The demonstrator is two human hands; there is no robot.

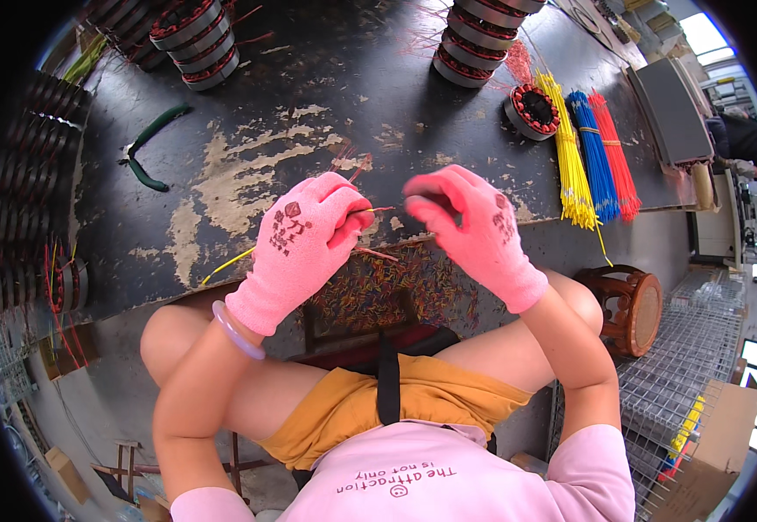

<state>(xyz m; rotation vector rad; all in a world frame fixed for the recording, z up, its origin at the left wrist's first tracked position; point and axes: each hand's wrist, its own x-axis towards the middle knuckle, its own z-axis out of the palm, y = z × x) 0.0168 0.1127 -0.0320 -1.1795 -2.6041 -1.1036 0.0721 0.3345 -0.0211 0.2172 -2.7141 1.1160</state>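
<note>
My left hand [300, 235], in a pink glove, is closed in a pinch on a thin yellow wire [229, 264]. The wire's tail sticks out beside the wrist, over the table's front edge. Past the fingertips, a short reddish strand [384, 209] points toward my right hand [472, 222]. That hand wears a matching glove, its fingers curled toward the thumb; what they hold, if anything, is hidden. A small gap separates it from the strand. Fine copper-red wires [350, 163] show beyond the left hand, and another reddish piece [377, 253] lies below it.
Wound stator rings stand in stacks [474, 43] at the back, with a single ring [532, 111] nearer. Bundles of yellow [572, 157], blue [594, 157] and red wires [615, 157] lie at right. Green-handled pliers [141, 157] rest at left. Wire scraps [370, 291] fill a tray below the edge.
</note>
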